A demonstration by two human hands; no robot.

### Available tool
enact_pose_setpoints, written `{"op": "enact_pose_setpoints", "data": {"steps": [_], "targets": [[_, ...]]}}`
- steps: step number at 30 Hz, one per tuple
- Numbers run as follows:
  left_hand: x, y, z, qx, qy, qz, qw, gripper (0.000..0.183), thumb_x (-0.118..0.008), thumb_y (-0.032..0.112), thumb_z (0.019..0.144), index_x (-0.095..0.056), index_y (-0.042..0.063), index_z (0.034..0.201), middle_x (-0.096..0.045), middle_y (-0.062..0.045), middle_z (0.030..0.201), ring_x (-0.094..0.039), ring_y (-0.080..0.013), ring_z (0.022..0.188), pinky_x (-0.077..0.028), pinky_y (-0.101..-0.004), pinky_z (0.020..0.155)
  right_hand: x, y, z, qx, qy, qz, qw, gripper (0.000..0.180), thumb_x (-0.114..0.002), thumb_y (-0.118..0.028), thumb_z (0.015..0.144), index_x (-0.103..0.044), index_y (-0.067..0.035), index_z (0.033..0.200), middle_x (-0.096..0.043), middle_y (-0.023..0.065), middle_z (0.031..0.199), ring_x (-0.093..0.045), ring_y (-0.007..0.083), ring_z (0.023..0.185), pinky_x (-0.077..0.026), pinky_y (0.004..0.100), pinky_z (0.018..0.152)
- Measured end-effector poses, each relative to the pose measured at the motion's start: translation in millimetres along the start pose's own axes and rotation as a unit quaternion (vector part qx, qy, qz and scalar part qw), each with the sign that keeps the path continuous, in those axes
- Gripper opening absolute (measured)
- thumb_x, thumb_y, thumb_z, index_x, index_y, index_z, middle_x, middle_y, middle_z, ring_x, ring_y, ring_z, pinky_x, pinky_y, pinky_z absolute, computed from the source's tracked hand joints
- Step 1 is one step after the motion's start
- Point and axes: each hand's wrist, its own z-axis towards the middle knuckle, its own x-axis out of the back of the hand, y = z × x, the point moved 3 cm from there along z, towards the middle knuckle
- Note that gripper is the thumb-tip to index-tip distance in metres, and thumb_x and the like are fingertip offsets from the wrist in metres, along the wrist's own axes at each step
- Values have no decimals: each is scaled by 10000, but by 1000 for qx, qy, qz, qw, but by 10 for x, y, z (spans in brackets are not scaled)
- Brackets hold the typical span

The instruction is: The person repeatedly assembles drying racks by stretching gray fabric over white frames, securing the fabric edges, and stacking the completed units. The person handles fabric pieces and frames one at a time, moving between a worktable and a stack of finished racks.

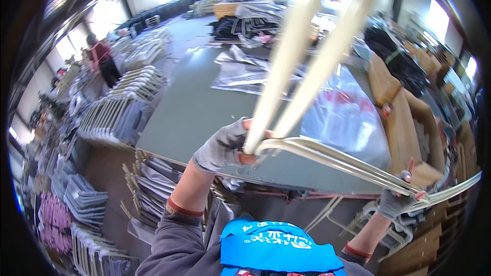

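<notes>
A cream-coloured tubular metal frame [337, 157] is held up over the near edge of a grey-green worktable [184, 119]. My left hand [226, 147], in a grey fingerless glove, grips it at the bend where several tubes meet. Two long tubes rise from there past the top of the view, blurred. Farther right, my right hand [397, 199], gloved the same way, holds the frame's other end, with one finger pointing up. Under the tubes lies a clear plastic bag [341, 119] with red print. Silver-grey sheeting [241, 71] is crumpled farther back on the table.
Stacked folded frames [122, 111] stand left of the table; more grey folded pieces [157, 188] lean below its front edge. An opened cardboard box [395, 122] is at the right. A person [100, 59] stands among stacks at the far left. Piled materials [245, 19] rise behind the table.
</notes>
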Motion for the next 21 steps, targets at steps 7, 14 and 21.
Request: {"op": "enact_pose_setpoints", "data": {"steps": [7,14,21], "targets": [[1420,314,-765,113,231,-59,965,1044,-893,199,690,-282,49,1523,-644,-172,1217,-608,-306,1183,-438,-464,1054,297,1517,636,-116,108,-83,984,208,-504,-215,1026,-547,-69,1168,-631,114,998,-436,94,423,-400,194,349],[3201,112,-858,8,455,140,879,521,-832,27,745,-537,98,1169,-649,-66,986,-661,-162,865,-570,-295,769,263,3271,1042,-298,157,-143,930,230,-573,-163,986,-548,-94,1205,-638,168,1177,-620,127,638,-549,203,504],[4181,-636,-944,10,477,251,842,419,-838,-11,736,-497,117,944,-563,12,866,-571,-99,767,-563,-267,751,1092,4521,654,-427,278,-98,855,381,-660,-232,940,-570,-101,1286,-680,172,1144,-699,240,861,-589,382,835]]}}
